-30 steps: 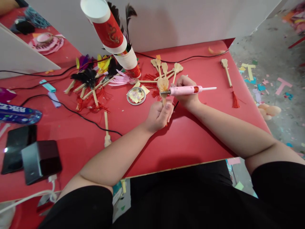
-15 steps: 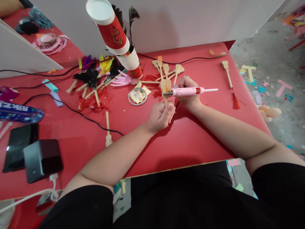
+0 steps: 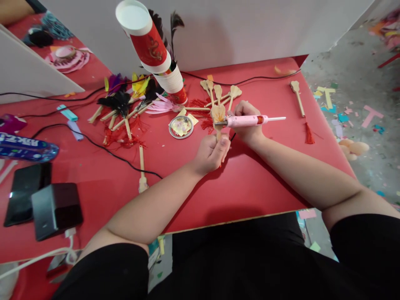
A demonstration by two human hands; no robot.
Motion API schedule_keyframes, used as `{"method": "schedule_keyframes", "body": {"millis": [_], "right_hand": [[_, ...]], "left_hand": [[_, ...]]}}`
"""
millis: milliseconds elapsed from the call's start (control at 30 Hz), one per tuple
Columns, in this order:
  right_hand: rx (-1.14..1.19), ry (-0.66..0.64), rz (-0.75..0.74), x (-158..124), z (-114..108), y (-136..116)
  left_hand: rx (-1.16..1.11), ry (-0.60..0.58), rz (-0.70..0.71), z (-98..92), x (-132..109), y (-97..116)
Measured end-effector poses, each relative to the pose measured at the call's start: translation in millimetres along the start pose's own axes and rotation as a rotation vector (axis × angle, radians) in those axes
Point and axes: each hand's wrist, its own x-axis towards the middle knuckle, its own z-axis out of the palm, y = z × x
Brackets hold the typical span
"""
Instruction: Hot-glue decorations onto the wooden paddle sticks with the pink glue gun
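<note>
On the red table (image 3: 265,166), the left hand (image 3: 210,153) pinches a wooden stick (image 3: 218,113) and the right hand (image 3: 246,123) grips a pink glue pen (image 3: 246,121) — its tip, probably hot, could burn the close fingers.

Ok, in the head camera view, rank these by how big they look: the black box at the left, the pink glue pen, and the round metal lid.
1. black box, though it lies nearest the camera
2. pink glue pen, in the right hand
3. round metal lid

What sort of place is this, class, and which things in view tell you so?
Probably a craft workshop: a red table strewn with feathered sticks, a pink glue pen in the right hand, paper scraps littering the floor.
</note>
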Motion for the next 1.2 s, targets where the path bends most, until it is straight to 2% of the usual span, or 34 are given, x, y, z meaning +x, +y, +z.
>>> {"method": "schedule_keyframes", "body": {"millis": [200,433,667,900,1200], "right_hand": [[-0.043,-0.038,0.032,1.9,-0.2,-1.3],[-0.022,0.013,-0.020,1.2,0.9,-2.6],[-0.063,-0.110,0.065,1.5,-5.8,-3.0],[-0.014,-0.062,0.021,-0.3,-4.6,-4.6],[-0.027,-0.140,0.084,-2.0,-6.7,-6.9]], "left_hand": [[-0.016,-0.005,-0.002,0.2,1.0,2.3],[-0.017,-0.001,-0.023,0.6,-1.5,0.2],[-0.029,-0.028,-0.030,0.5,-3.1,-1.6],[-0.049,-0.018,-0.013,0.4,-4.6,-5.2],[-0.056,-0.026,-0.003,0.7,-1.4,0.0]]}}
